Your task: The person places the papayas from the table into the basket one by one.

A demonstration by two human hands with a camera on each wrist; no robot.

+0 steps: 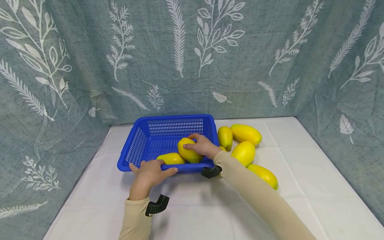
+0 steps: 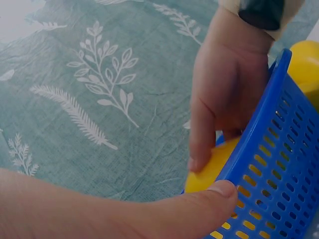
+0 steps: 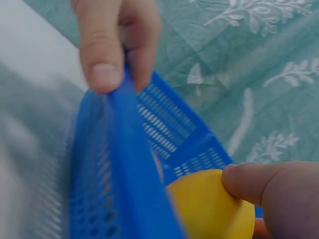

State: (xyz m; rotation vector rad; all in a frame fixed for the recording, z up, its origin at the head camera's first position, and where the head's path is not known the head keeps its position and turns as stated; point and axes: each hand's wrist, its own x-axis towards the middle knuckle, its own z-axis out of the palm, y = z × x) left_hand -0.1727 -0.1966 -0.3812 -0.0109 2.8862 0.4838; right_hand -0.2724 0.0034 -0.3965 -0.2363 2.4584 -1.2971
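Holding a smooth yellow oval fruit, mango-like [image 1: 189, 150], the right hand [image 1: 203, 145] reaches over the near right corner of the blue slotted plastic basket [image 1: 171, 128] with its fingers curled round the fruit's upper side. The fruit is inside the basket, close to the near wall, its long axis running from far-left to near-right — the fingers lie on its right end, thumb side towards the basket's back wall. It touches or all but touches a second yellow fruit [image 1: 171, 158] lying flat along the inside of the near wall.

The left hand [image 1: 149, 172] grips the basket's near rim, left of the held fruit: thumb on the outer face of the wall, fingers hooked over the edge — the left wrist view shows the thumb pressed against the slotted plastic. Of the two, the right hand is the one on the fruit; the left only steadies the basket.

To the right of the basket, on the white tablecloth [image 1: 315, 186], four more loose yellow fruits [image 1: 245, 152] lie clustered, partly behind the right sleeve.

No brand, label or writing can be read anywhere
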